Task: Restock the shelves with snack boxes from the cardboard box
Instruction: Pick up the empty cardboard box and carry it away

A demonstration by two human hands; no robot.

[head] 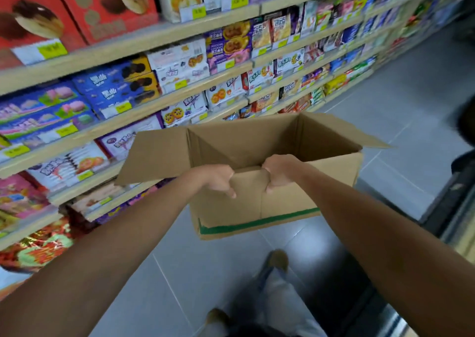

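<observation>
An open brown cardboard box (303, 182) with a green stripe along its bottom hangs above the grey floor in the middle of the view. My left hand (218, 180) and my right hand (277, 172) both grip its near top edge, fingers curled over the rim. Its flaps stand open; what I can see of the inside shows only bare cardboard. The wooden shelves (154, 38) on the left run away to the upper right, packed with snack boxes (115, 90) in blue, purple, white and red.
Grey floor tiles (401, 100) stretch along the aisle to the right. My legs and shoes (279, 259) show below the box. Dark objects (465, 172) stand at the right edge. Yellow price tags (51, 50) line the shelf fronts.
</observation>
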